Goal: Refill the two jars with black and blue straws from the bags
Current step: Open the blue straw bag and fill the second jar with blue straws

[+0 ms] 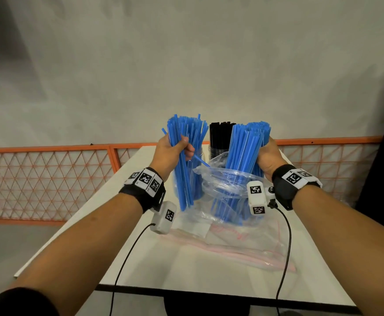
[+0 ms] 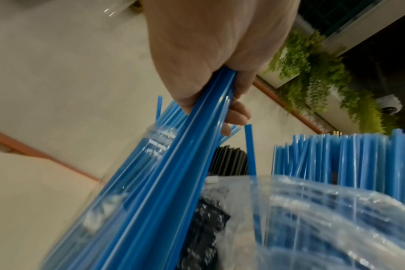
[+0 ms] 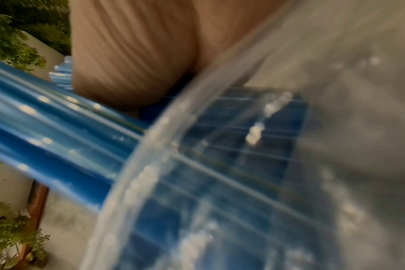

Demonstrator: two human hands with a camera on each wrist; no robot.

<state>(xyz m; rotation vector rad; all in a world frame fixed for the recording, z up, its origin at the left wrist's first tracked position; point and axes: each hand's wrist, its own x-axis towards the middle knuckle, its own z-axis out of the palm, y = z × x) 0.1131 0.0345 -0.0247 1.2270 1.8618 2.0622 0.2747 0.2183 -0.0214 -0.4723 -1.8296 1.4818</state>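
My left hand [image 1: 175, 151] [image 2: 208, 45] grips a thick bundle of blue straws [image 1: 185, 179] [image 2: 173, 173] upright in front of a clear jar [image 1: 199, 156] [image 2: 155, 138]. I cannot tell whether their lower ends are inside it. My right hand [image 1: 267, 156] [image 3: 132, 54] grips a second blue bundle [image 1: 245, 144] [image 2: 358, 160] [image 3: 46, 127], its lower half inside a clear plastic bag [image 1: 223, 181] [image 2: 335, 219] [image 3: 243, 164]. One loose blue straw [image 1: 201, 160] [image 2: 251, 151] sticks out between the bundles. Black straws [image 1: 219, 135] [image 2: 229, 159] stand in the jar behind.
The white table [image 1: 186, 270] is narrow, and its front edge is close to me. An empty zip bag [image 1: 243, 245] lies flat on it below the held bag. An orange mesh fence [image 1: 49, 179] runs behind the table. Cables hang from both wrist cameras.
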